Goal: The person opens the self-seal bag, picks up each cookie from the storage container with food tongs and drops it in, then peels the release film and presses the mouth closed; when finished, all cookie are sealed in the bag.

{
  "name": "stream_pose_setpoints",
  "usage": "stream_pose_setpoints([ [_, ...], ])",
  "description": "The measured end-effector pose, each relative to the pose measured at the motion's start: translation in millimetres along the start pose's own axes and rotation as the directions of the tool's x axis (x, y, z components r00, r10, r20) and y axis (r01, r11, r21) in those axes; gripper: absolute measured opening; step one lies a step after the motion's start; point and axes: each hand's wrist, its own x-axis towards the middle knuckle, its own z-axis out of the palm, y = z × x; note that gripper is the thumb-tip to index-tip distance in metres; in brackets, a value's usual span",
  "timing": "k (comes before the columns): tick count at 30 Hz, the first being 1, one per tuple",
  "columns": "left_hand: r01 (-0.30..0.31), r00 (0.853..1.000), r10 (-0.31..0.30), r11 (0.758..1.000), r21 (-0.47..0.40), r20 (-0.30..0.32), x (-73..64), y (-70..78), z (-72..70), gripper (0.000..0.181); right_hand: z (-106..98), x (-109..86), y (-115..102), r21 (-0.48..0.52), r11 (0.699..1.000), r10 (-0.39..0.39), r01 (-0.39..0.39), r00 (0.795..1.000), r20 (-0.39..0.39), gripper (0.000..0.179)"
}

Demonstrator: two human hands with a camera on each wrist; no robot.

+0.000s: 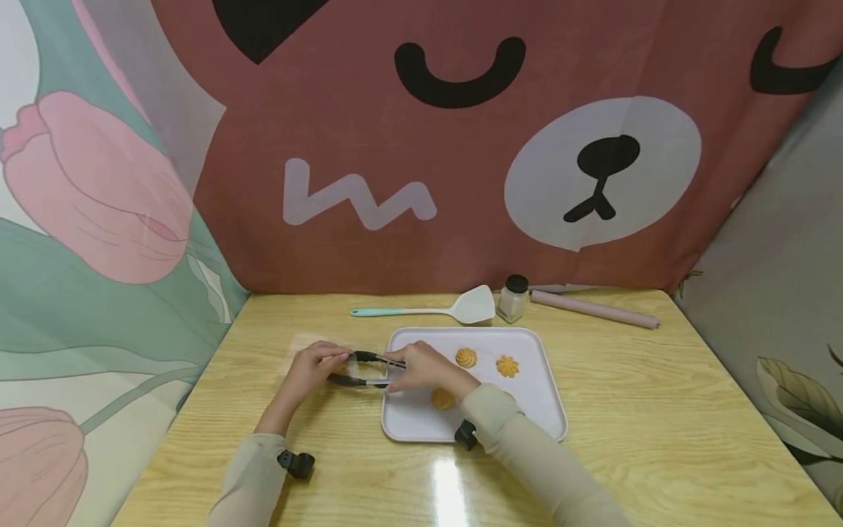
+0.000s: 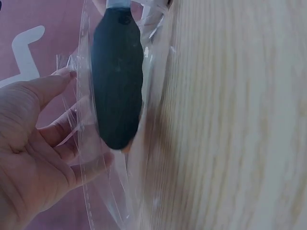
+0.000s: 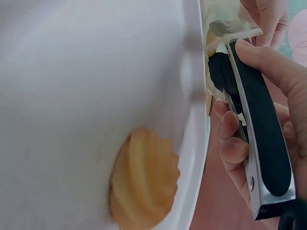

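Backdrop (image 1: 342,132) w/ big red bear print fills the rear. In front, wood desk (image 1: 658,410), bright glare patch near its front edge. White tray (image 1: 416,423) sits approx. mid-desk, rounded corners, low rim. Two beige sleeves (image 1: 540,461) reach in from the front, the R one over the tray's front rim. Spatula (image 1: 474,304), white head + mint handle, lies behind tray, handle to the left. Pink rod (image 1: 593,307) lies at the back right, slanted. Tongs (image 3: 261,120), black & steel, are at tray's L side, overlapping its L rim in head view, tips pointing left, arms apart w/ a gap between. Clear bag (image 2: 117,191) is at the tip end, L of tray; plastic shows on both sides of a tip. R hand (image 1: 423,364) has its grip closed round the tongs: thumb on one handle, fingers curled on the other. L hand (image 1: 315,369) grip pinches the bag's edge, some fingers behind the plastic; can't tell if it touches the tongs. Jar (image 1: 512,301), black lid, pale contents, stands betw. spatula & rod. Small black cams (image 1: 299,464) on both wrists. Orange swirl cookies (image 1: 466,357) on tray, approx. 4 visible, one partly behind R arm. Tiny orange bit (image 2: 126,149) peeks past a tong tip, mostly hidden.
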Motion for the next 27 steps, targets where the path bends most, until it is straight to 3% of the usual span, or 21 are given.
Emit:
stream_pose_setpoints([
  [11,-0.007,1.000,0.007,1.000,0.022,0.012,-1.0,0.7,-1.7,0.015,7,7.4,-7,-0.005,1.000,0.021,-0.020,1.000,0.016,0.064],
  [27,-0.013,0.999,0.012,0.999,0.043,0.039,0.0,-2.1,2.4,0.015,0,-5.0,1,0.022,0.999,0.031,-0.032,0.999,0.013,0.068],
])
